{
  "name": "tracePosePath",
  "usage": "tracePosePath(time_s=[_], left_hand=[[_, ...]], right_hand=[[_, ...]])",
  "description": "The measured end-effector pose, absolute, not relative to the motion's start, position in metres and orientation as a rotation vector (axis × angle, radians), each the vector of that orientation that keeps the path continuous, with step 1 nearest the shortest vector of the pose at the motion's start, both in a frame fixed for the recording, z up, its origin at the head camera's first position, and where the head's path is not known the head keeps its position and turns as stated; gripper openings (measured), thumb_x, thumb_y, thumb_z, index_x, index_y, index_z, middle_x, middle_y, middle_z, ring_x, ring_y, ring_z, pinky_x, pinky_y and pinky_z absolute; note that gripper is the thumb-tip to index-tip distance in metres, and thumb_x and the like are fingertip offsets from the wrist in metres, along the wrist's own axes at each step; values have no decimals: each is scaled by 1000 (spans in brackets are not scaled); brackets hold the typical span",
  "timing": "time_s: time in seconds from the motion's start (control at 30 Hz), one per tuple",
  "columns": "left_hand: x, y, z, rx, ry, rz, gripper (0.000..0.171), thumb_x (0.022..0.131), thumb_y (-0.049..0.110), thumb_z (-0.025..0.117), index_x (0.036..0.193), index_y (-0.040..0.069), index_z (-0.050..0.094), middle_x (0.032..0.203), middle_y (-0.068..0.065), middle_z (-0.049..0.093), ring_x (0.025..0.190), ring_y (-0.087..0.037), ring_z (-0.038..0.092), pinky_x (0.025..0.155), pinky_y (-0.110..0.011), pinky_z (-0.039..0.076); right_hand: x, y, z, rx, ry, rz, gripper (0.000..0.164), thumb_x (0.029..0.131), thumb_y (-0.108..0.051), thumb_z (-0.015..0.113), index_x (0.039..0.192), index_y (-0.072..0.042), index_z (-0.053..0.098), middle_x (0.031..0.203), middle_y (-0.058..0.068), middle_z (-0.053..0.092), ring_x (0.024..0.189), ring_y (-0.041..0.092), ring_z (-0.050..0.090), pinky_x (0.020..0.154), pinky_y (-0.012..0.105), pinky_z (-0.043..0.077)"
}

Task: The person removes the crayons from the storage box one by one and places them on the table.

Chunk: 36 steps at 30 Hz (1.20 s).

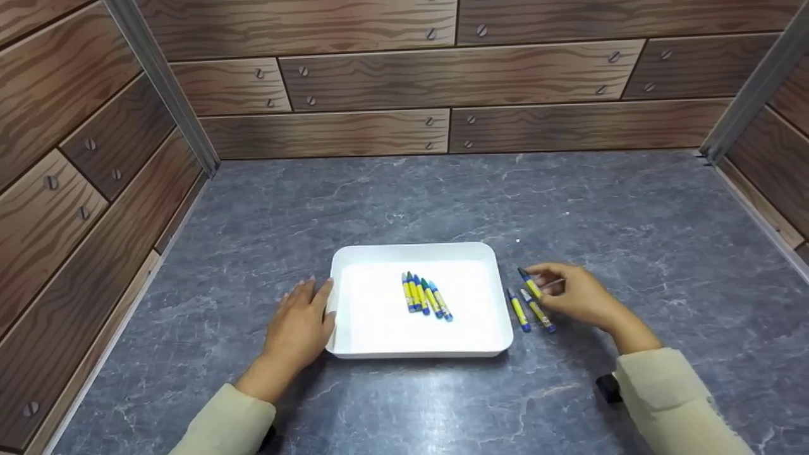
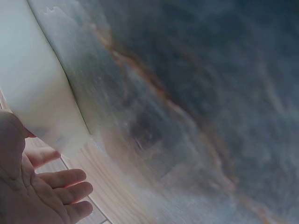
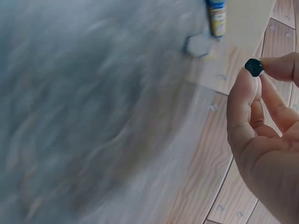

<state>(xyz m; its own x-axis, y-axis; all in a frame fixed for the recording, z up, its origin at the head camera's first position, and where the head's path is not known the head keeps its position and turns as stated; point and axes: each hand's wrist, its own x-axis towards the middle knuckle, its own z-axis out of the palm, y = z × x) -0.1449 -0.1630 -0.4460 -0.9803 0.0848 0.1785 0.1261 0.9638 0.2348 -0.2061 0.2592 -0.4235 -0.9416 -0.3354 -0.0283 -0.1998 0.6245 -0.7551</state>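
Pinching is done by the right hand (image 1: pixel 572 297): 1 dark-tipped, yellow-wrapped crayon (image 1: pixel 529 281) is gripped between thumb and fingertips, a dark green end shown head-on in the right wrist view. It is held tilted, tip up and leftward; whether it is clear of the table cannot be told. Close to the fingers, 2 loose yellow-and-blue crayons (image 1: pixel 519 311) are laid side by side on the table, just beside the tray. The white, shallow, rectangular tray (image 1: pixel 373 335) is set flat to their left; at least 5 yellow-and-blue stick crayons (image 1: pixel 421 295) are lined up inside near its middle, slanted, tips pointed away from the person. The tray's left rim is touched by the left hand (image 1: pixel 300 325), fingers extended and slightly apart. Both forearms are covered by pale beige sleeves (image 1: pixel 670 379). A grey marbled tabletop (image 1: pixel 253 221) is bordered by brown wood-plank-patterned walls (image 1: pixel 379 76), grey metal posts (image 1: pixel 170 95) set at 2 corners.
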Motion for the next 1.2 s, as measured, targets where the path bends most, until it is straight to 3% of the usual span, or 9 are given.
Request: tracePosePath(time_s=[0.43, 0.87, 1.2], left_hand=[[-144, -165, -446, -148, -2962, -363, 53, 91, 23, 61, 139, 5, 48, 137, -27, 45, 129, -42, 40, 107, -55, 29], [-145, -165, -446, -158, -2956, -400, 53, 91, 22, 61, 139, 4, 48, 137, -28, 45, 129, -43, 39, 107, -55, 28], [-144, -163, -446, -147, -2957, -408, 53, 90, 22, 61, 139, 5, 49, 138, -28, 44, 130, -43, 38, 108, -54, 27]], right_hand=[[-198, 272, -437, -458, 2697, -1123, 48, 71, 6, 60, 119, 11, 59, 94, 14, 64, 83, 23, 62, 68, 24, 51], [-196, 272, -436, -416, 2695, -1058, 48, 70, 4, 57, 117, 12, 58, 92, 11, 64, 83, 21, 59, 67, 26, 50], [-196, 273, -431, -455, 2784, -966, 47, 70, 0, 64, 115, 11, 59, 90, 17, 66, 83, 31, 64, 72, 39, 52]])
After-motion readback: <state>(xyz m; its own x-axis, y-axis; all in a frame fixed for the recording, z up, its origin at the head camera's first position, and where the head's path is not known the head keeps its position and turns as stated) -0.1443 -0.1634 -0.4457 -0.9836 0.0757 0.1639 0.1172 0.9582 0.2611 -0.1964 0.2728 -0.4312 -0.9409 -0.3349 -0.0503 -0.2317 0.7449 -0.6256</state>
